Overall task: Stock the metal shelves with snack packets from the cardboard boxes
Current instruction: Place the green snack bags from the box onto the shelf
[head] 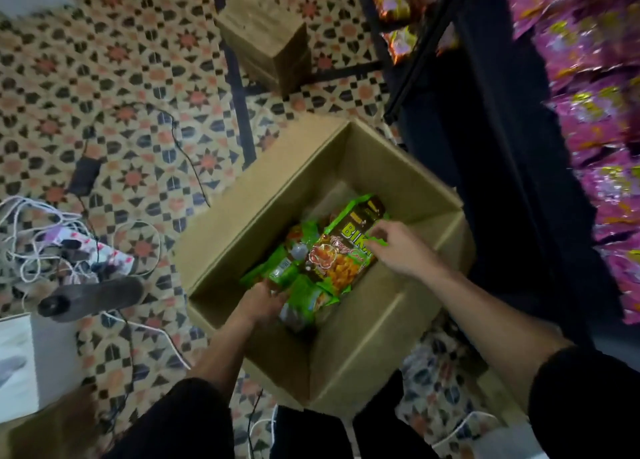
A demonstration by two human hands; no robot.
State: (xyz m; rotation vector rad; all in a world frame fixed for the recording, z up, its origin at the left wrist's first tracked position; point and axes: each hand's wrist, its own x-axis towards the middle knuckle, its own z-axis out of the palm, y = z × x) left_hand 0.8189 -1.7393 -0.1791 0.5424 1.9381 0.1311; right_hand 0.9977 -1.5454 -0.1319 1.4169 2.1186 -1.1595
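Down in the open brown cardboard box, the left hand gripped the heaped green foil snack packets. The right hand pinched the green-and-brown top packet by its edge (gathering a liftable bundle, probably).

Two bare hands are in view: one left hand and one right hand. There are two brown cardboard boxes, one open cardboard box and one shut cardboard box. The open one holds green snack packets, at least four; the heap hides the exact number. On the black metal shelves, the pink foil packets and the orange foil packets are too many and too blurred to count. One black power adapter lies on the floor.
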